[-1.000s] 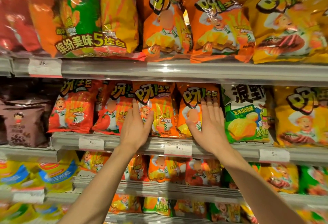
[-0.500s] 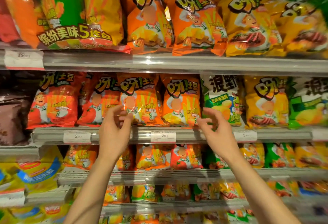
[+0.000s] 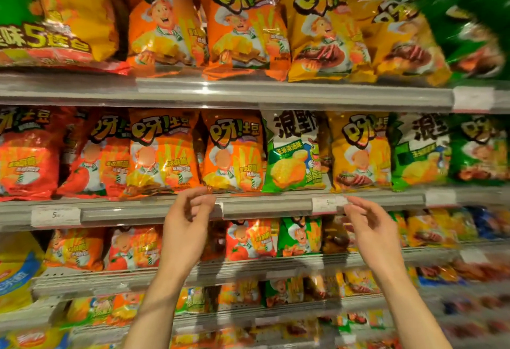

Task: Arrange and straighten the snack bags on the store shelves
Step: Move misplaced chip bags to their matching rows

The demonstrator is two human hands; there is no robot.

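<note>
From the head view, both bare hands are raised in front of the grey metal middle shelf rail [image 3: 265, 207]. The left hand [image 3: 187, 219] has its fingers loosely curled, fingertips at the rail's top edge just below the bottom seam of a shiny orange crinkled snack bag [image 3: 234, 152]; whether they touch that seam is unclear, and it grips nothing. The right hand [image 3: 372, 227] is relaxed with fingers half bent, its fingertips beside a white paper price label [image 3: 328, 203], holding nothing. Above it stand a green-and-white corn snack bag [image 3: 292, 152] and a yellow foil snack bag [image 3: 361, 152], upright in the row on that shelf.
</note>
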